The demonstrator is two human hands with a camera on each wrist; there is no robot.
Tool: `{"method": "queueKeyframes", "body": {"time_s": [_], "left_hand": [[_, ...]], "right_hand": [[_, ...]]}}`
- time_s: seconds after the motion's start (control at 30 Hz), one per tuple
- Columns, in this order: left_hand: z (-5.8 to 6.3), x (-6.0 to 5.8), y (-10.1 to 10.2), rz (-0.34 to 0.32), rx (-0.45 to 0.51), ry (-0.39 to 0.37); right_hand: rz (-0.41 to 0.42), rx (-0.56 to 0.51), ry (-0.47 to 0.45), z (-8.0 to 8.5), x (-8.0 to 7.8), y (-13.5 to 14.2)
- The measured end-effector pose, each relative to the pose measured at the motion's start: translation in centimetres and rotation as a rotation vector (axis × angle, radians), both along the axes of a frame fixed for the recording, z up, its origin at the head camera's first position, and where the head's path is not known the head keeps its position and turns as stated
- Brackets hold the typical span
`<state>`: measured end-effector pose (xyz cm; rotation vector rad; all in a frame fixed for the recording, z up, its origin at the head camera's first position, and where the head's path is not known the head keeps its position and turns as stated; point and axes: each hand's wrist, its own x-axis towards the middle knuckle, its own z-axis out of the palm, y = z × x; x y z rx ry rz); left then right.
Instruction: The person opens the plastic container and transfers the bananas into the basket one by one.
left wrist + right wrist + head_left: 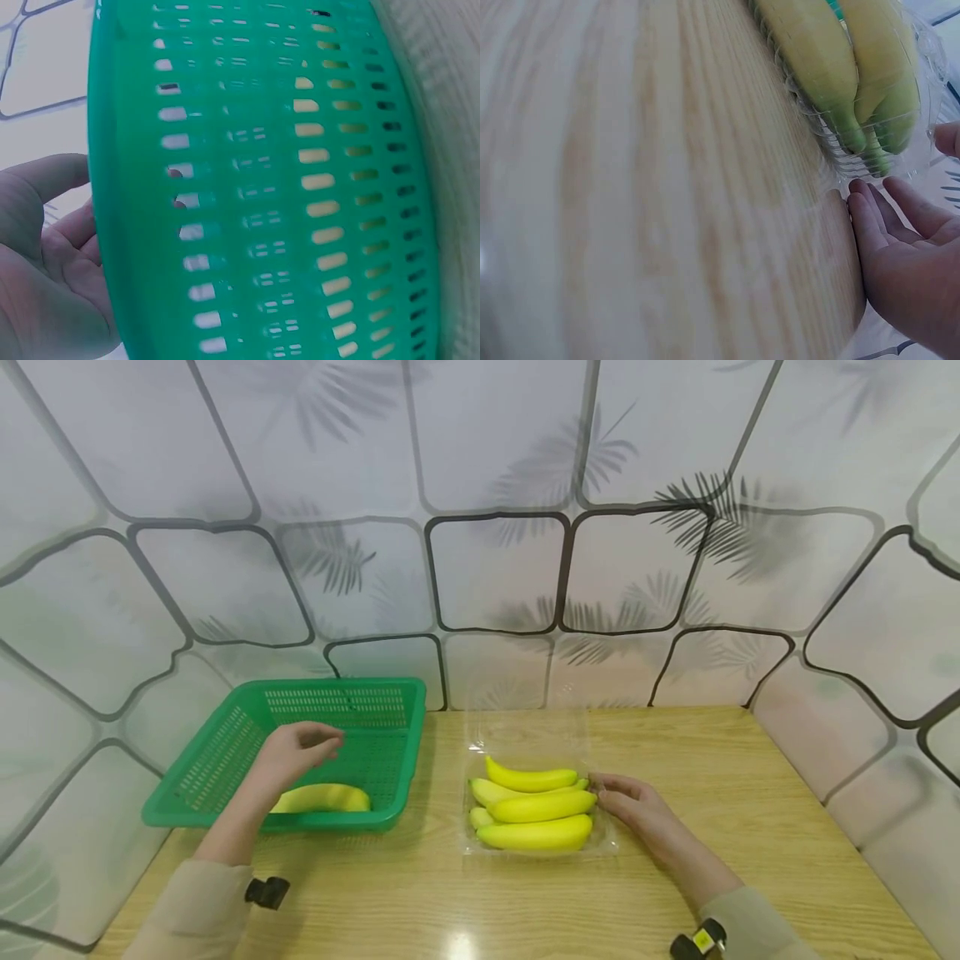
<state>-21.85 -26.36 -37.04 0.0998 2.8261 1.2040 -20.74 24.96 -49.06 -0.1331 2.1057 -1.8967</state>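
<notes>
My left hand (300, 752) is over the green plastic basket (408, 752), its fingers loosely bent with nothing between them. Below it a yellow banana (322, 797) lies along the basket's near wall, partly hidden by my forearm. In the left wrist view the basket's slotted wall (247, 187) covers part of the hand. A clear plastic clamshell box (603, 839) stands to the right, holding several bananas (536, 835) side by side. My right hand (637, 810) is at the box's right side. In the right wrist view its extended fingers (866, 225) are against or very near the box's wall.
The box's transparent lid (525, 718) stands raised at the back. All of this sits on a wood-grain table (525, 910). Patterned cloth walls (495, 568) close off the back and both sides.
</notes>
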Motion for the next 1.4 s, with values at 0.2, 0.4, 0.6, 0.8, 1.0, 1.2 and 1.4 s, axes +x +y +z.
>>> {"method": "queueKeyframes", "body": {"time_s": [0.2,0.4,0.6,0.8,1.0,1.2,1.4], "left_hand": [[0.6,-0.4,1.2,-0.025,0.029,-0.005],[1.0,-0.7,2.3,-0.049,0.040,0.000],[1.4,-1.0,3.5,-0.069,0.064,0.029],[1.4,-1.5,5.1,-0.089,0.044,0.054],[1.6,-1.5,6.7,-0.141,0.012,0.102],[1.5,-1.5,8.1,-0.174,0.009,0.132],[1.0,-1.8,9.3,-0.194,0.019,0.144]], "right_hand": [[0.000,0.001,0.004,0.0,-0.1,0.1],[-0.008,-0.009,-0.006,0.0,-0.1,0.0],[-0.003,-0.011,-0.003,0.0,-0.1,0.0],[-0.001,-0.003,0.005,0.0,-0.2,0.1],[0.000,-0.006,0.005,0.1,-0.2,0.0],[0.005,-0.010,0.002,0.1,-0.1,0.0],[-0.001,-0.005,-0.006,0.1,-0.1,0.0]]}}
